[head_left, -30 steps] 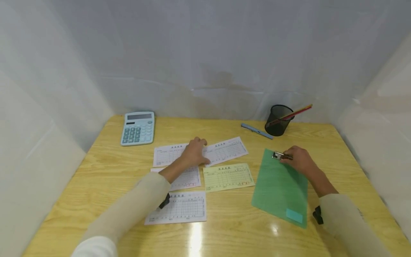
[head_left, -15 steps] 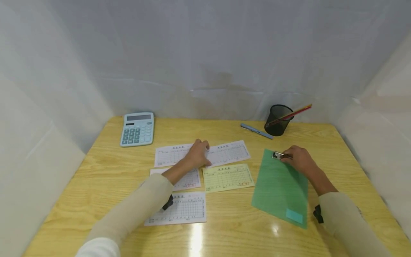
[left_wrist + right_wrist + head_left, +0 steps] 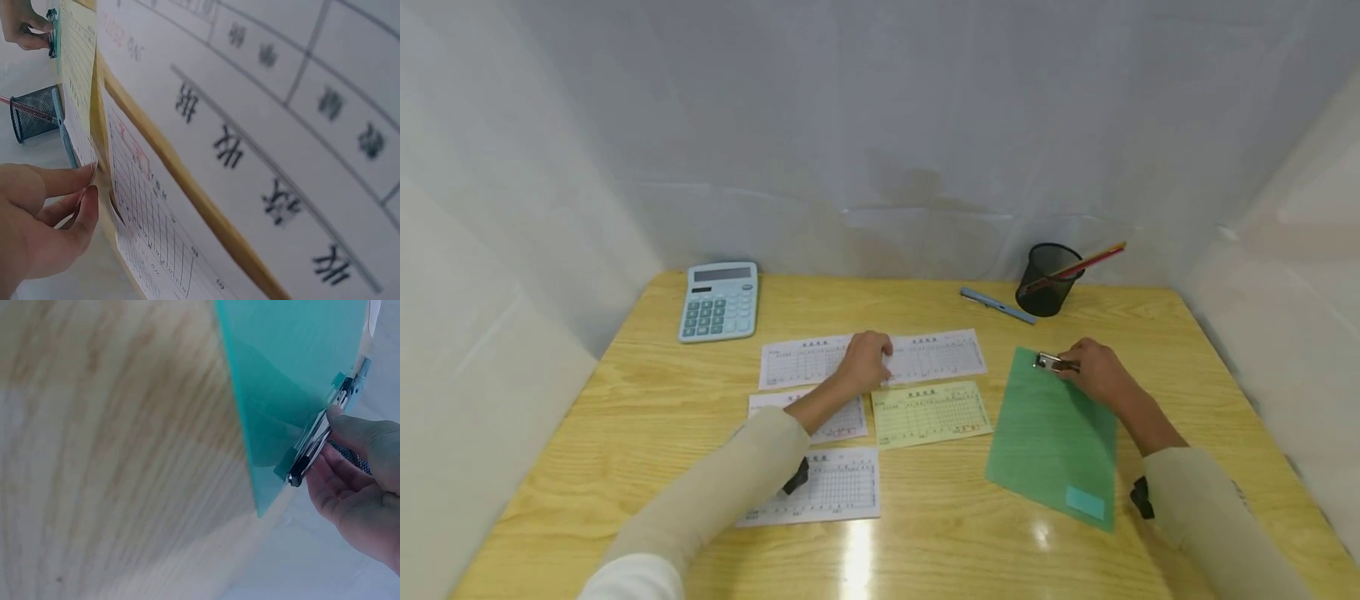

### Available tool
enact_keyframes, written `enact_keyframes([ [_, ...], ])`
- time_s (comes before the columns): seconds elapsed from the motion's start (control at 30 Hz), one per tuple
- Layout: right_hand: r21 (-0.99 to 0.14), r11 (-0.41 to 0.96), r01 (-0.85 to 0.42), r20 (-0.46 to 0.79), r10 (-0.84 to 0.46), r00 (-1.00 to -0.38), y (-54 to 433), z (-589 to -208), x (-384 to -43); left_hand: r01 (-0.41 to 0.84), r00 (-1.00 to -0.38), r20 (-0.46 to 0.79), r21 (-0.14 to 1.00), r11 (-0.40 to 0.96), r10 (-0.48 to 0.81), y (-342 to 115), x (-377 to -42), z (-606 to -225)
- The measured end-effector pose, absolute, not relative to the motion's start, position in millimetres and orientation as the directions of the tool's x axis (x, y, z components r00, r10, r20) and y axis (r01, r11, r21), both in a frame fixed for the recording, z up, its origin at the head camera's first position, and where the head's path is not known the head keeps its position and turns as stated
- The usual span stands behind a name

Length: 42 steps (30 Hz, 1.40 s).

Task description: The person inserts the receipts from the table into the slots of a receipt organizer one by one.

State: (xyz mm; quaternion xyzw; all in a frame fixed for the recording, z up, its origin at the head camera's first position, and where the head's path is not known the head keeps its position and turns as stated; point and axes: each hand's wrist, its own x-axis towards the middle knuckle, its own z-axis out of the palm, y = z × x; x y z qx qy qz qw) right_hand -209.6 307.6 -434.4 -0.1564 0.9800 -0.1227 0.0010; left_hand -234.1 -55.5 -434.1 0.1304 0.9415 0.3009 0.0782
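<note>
My left hand [image 3: 865, 364] pinches the left edge of a white receipt slip [image 3: 938, 354] in the upper right of a group of paper slips. In the left wrist view, thumb and fingertips [image 3: 89, 178] meet at that slip's edge. Just below it lies a yellow receipt slip [image 3: 932, 415]; another white slip [image 3: 797, 364] is to its left, partly behind the hand. On the right, my right hand [image 3: 1096, 372] grips the metal clip [image 3: 1049, 362] of a green translucent clipboard [image 3: 1048, 442]. Thumb and fingers hold the clip from both sides in the right wrist view.
Two more white slips, one in the middle [image 3: 848, 419] and one at the front [image 3: 841, 483], lie partly under my left forearm. At the back are a calculator [image 3: 720, 302], a blue pen [image 3: 997, 305] and a black mesh cup [image 3: 1047, 281] with pencils.
The upper right white slip has swung from a tilt to nearly level, in line with its neighbour, with my left hand moving slightly right and down. The right hand stays on the clip.
</note>
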Motion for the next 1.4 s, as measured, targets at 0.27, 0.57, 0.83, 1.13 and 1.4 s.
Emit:
enact_keyframes([
  [0.27,-0.257,0.916,-0.306,0.059,-0.301,-0.952,312.0,-437.0,-210.3,0.249,-0.947,-0.004,0.620,0.744,0.320,-58.1,-235.5,-430.3],
  [0.57,-0.246,0.909,-0.336,0.058,-0.333,-0.941,313.4,-435.4,-212.0,0.210,-0.960,0.010,0.688,0.695,0.280,-58.4,-244.0,-419.6],
  [0.83,-0.250,0.907,-0.339,0.035,-0.341,-0.939,312.7,-434.6,-212.0,0.228,-0.962,0.080,0.767,0.600,0.263,-55.0,-247.7,-403.4],
  [1.13,-0.253,0.902,-0.350,0.052,-0.348,-0.936,310.2,-435.3,-212.9,0.159,-0.968,0.036,0.854,0.495,0.249,-45.0,-249.6,-387.6],
  [1.4,-0.258,0.908,-0.330,0.024,-0.335,-0.942,313.8,-431.2,-212.4,0.118,-0.918,-0.068,0.894,0.432,0.392,-11.5,-238.1,-395.3],
])
